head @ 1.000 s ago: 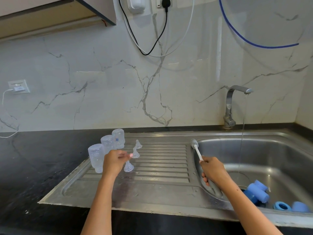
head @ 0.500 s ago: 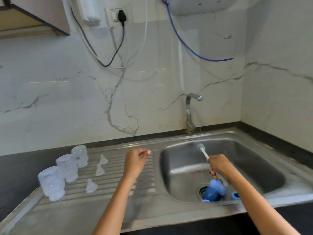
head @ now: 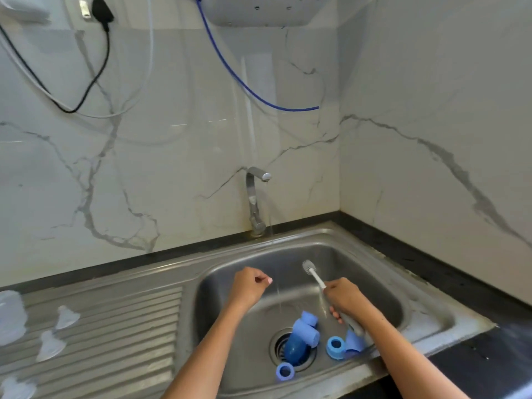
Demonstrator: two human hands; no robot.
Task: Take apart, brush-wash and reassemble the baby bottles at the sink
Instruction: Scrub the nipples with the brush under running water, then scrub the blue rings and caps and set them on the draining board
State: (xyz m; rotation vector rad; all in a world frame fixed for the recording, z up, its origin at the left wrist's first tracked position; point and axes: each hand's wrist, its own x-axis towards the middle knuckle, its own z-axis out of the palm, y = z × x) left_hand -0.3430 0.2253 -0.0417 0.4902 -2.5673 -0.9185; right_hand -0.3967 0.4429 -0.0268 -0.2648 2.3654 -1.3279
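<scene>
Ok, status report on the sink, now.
Left hand curled, holding nothing, over the basin. Right hand grips the brush, head up. Blue bottle parts lie at the drain, tap running. Nothing blocking.

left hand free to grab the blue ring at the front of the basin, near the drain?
Probably yes. The left hand hovers above the basin, fingers curled on nothing visible. The blue ring lies uncovered in front of the drain, nothing above it. The right hand holds the brush off to the side.
</scene>
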